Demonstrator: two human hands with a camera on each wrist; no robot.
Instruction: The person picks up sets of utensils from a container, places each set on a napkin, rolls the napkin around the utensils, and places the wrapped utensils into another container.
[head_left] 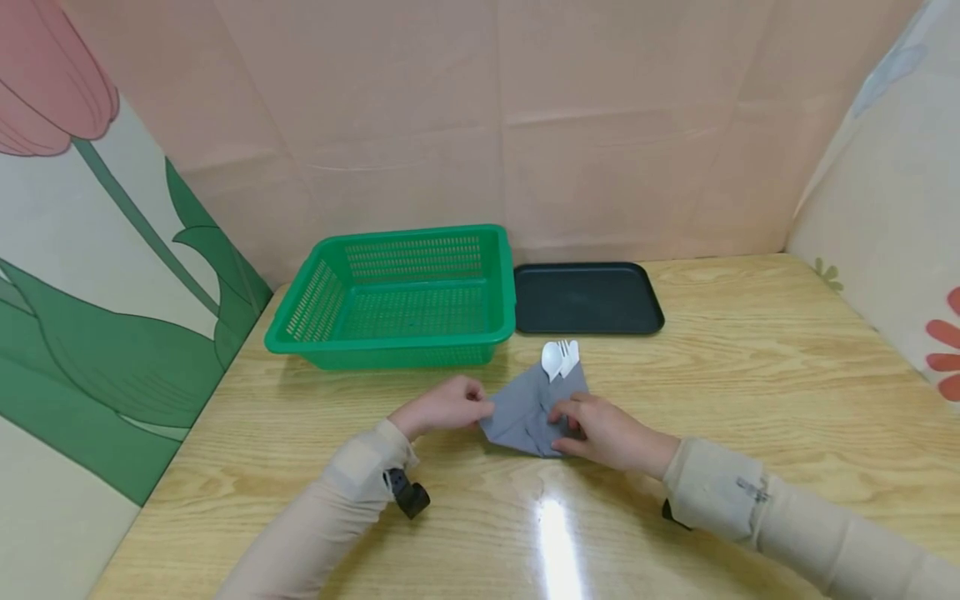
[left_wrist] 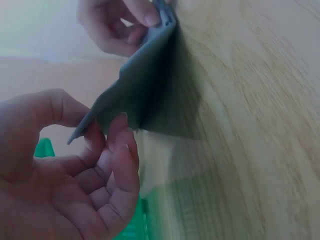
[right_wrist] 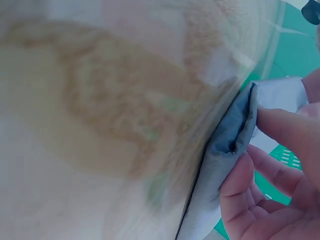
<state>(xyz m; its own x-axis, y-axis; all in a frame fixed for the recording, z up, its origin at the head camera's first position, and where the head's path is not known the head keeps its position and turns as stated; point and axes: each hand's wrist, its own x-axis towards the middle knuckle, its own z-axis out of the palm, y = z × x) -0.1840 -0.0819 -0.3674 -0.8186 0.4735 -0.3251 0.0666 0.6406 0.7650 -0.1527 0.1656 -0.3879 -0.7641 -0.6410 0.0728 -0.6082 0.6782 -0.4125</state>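
A grey cloth napkin (head_left: 517, 408), folded into a rough triangle, lies on the table in front of the basket. White plastic cutlery pokes out of its far end: a spoon (head_left: 551, 358), a fork (head_left: 564, 357) and a third piece, perhaps a knife (head_left: 573, 353). Their lower parts are hidden in the cloth. My left hand (head_left: 452, 403) pinches the napkin's left corner between thumb and fingers, and in the left wrist view this side of the napkin (left_wrist: 135, 90) stands up off the wood. At the right side, my right hand (head_left: 603, 429) holds the folded layers with thumb and fingertips.
A green perforated basket (head_left: 405, 343) stands behind the napkin to the left. Beside it on the right lies a flat black tray (head_left: 588, 300), against the back wall covering. The wood-grain table (head_left: 750, 375) reflects a bright light near its front.
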